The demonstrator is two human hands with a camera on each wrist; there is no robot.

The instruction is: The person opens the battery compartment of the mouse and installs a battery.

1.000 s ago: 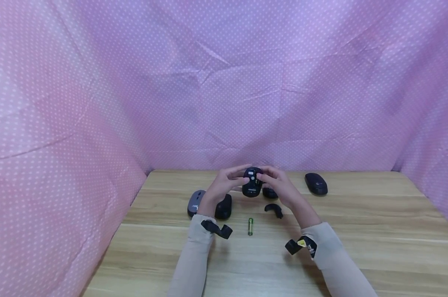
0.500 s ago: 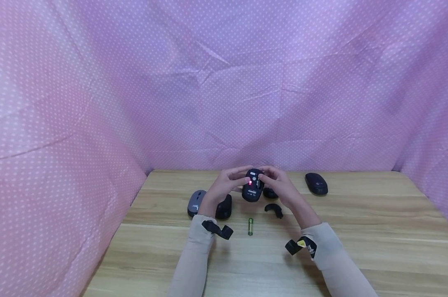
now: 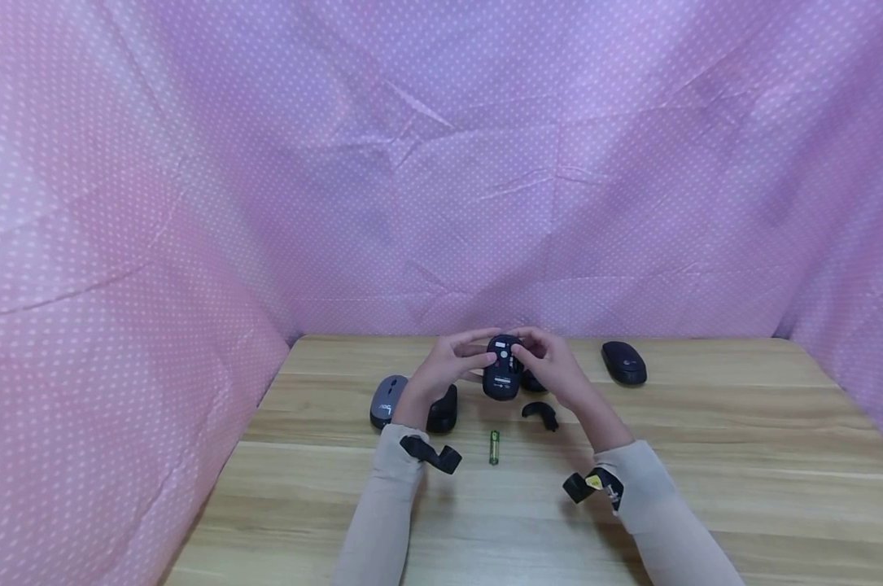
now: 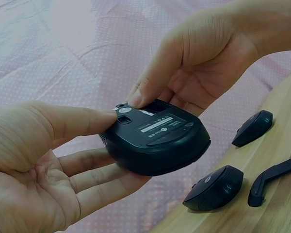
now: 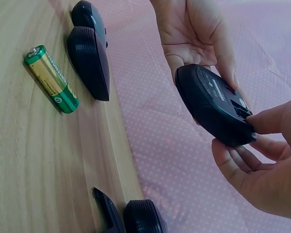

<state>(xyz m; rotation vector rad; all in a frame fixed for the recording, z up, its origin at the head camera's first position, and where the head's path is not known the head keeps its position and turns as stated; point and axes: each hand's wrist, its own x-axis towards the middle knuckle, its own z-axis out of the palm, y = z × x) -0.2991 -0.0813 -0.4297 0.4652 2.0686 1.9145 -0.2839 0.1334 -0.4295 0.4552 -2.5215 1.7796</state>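
Across the wooden table (image 3: pixel 705 431), 2 sleeved forearms reach forward and converge near the far edge; resting the elbows would probably steady such fine work.

The left hand (image 3: pixel 441 366) and right hand (image 3: pixel 551 368) are clamped on the same thing from opposite sides: the left with its thumb on top and fingers spread beneath, the right in a tighter pinch, thumb above and fingers against the shell. The left seems best placed to carry the load, leaving the right free to be precise.

The upturned mouse (image 3: pixel 501 384) is between them, raised off the table, its underside tilted toward the wearer. A slightly flatter tilt would likely stop anything loose from sliding out.

Below, apart from the hands, lie the curved black cover (image 3: pixel 539 413) and 1 green-and-gold battery (image 3: pixel 494 448); the wrists should pass above them so that the battery does not roll.

The step in hand looks like work at the battery bay (image 4: pixel 159 107), where the right thumb rests by the edge. Short presses along its length should serve better than a sideways shove, which could twist the mouse. Whether a cell sits inside cannot be told.
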